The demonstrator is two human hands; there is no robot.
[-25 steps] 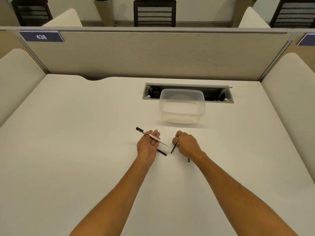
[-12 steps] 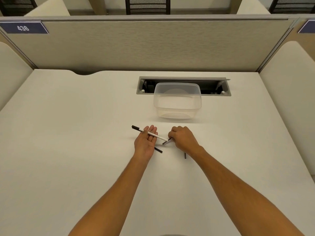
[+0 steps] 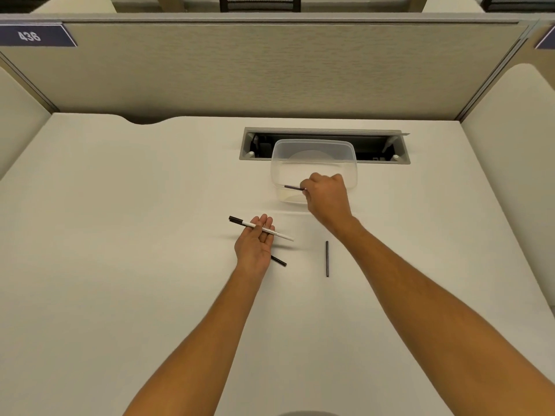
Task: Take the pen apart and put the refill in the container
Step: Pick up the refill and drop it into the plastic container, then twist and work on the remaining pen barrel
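Now, head view: refill carried over the container, pen body parked in the other palm.
The right hand (image 3: 327, 195) pinches a thin dark refill (image 3: 293, 187) at one end, its free end reaching left over the clear plastic container (image 3: 312, 144), likely so it drops inside on release. The container looks empty; nothing rests on its floor. The left hand (image 3: 255, 241) lies palm up, fingers loose, cradling the white pen barrel (image 3: 264, 230), probably just to keep it aside. Another slim dark piece (image 3: 327, 258) lies on the desk (image 3: 120, 235), and a black piece (image 3: 279, 261) shows just beside the left hand.
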